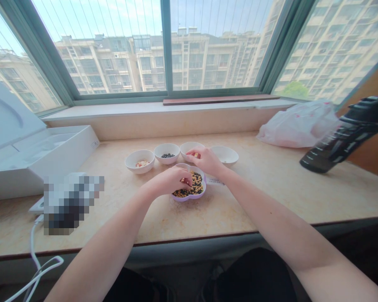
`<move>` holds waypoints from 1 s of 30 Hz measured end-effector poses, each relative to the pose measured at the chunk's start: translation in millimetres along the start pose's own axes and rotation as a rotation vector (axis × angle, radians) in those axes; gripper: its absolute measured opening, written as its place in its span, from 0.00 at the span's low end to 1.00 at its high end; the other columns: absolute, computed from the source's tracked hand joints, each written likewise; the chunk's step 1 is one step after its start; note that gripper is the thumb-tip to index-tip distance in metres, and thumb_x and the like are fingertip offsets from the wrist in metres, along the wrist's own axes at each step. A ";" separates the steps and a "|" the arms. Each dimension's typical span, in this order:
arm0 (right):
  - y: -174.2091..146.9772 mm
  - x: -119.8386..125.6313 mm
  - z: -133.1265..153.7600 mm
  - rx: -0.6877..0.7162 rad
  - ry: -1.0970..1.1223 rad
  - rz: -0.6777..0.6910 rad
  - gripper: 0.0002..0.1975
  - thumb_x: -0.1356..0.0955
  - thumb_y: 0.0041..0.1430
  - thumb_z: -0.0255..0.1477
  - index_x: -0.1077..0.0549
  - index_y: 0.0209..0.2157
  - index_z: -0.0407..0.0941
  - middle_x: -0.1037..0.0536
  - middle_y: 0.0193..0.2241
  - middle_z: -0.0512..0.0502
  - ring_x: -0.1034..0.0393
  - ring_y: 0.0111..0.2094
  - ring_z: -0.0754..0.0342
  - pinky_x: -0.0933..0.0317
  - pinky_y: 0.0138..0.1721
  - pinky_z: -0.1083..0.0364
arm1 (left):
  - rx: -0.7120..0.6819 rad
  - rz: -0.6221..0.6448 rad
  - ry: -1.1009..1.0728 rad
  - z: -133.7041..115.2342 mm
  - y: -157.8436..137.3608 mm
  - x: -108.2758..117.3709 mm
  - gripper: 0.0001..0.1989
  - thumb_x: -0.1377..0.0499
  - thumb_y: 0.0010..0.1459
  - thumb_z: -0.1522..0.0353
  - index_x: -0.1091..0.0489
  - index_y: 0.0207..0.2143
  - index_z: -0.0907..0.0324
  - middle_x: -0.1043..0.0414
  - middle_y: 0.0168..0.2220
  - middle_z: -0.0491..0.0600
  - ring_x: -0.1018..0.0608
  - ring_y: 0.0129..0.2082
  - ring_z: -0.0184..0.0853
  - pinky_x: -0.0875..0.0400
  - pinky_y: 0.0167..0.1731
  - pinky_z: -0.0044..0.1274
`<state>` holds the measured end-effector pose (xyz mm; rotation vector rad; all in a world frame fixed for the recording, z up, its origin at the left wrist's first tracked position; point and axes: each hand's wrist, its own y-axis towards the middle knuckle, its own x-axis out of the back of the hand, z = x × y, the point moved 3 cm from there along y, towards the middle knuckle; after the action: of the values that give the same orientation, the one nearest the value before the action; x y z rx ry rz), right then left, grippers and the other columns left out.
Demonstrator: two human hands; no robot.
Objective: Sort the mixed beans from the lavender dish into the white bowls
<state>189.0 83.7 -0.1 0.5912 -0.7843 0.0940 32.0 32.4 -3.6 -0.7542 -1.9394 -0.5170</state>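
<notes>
My left hand reaches into a lobed dish with a purple outside, its fingertips bent down among mixed black and yellow beans. The fingers are pinched together, with a bit of dark red showing by them. Behind it, my right hand is over a white bowl with curled fingers and small yellowish pieces at their tips. What either hand pinches is too small to name. To the left stand a white bowl with black beans and another with pale and reddish pieces.
A fourth white bowl stands right of my right hand, with a small speck in it. An open white box and a cable are at left. At right are a plastic bag and a tilted dark bottle.
</notes>
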 end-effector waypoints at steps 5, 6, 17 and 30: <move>0.0 0.1 0.4 0.001 -0.002 0.005 0.08 0.30 0.62 0.27 0.17 0.38 0.44 0.17 0.37 0.44 0.26 0.33 0.53 0.35 0.39 0.55 | 0.015 -0.063 -0.078 3.3 -2.4 -1.2 0.08 0.41 0.56 0.75 0.22 0.29 0.56 0.24 0.31 0.45 0.26 0.28 0.32 0.39 0.26 0.24; 0.1 0.1 0.4 0.003 -0.005 0.008 0.08 0.30 0.62 0.27 0.17 0.38 0.44 0.17 0.37 0.44 0.26 0.33 0.53 0.35 0.39 0.55 | 0.005 -0.078 -0.082 3.2 -2.2 -0.6 0.08 0.40 0.56 0.75 0.22 0.29 0.56 0.25 0.30 0.45 0.26 0.28 0.32 0.39 0.26 0.24; -0.7 1.5 5.6 0.025 0.010 0.038 0.08 0.31 0.63 0.27 0.17 0.38 0.44 0.16 0.38 0.43 0.24 0.36 0.52 0.34 0.43 0.53 | -0.026 -0.541 -0.014 1.7 -6.4 25.8 0.04 0.36 0.60 0.68 0.23 0.32 0.57 0.26 0.33 0.46 0.25 0.33 0.32 0.32 0.38 0.25; -2.5 0.2 6.9 -0.036 0.002 0.079 0.08 0.31 0.63 0.27 0.18 0.40 0.43 0.16 0.37 0.44 0.25 0.34 0.53 0.34 0.39 0.54 | -0.021 -1.188 -0.106 1.4 -27.7 50.3 0.08 0.34 0.58 0.65 0.30 0.30 0.57 0.29 0.30 0.44 0.30 0.27 0.29 0.33 0.32 0.24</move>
<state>185.4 77.9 2.7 0.5259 -0.8064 0.1529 -5.7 27.9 39.5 0.4765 -2.3381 -1.1943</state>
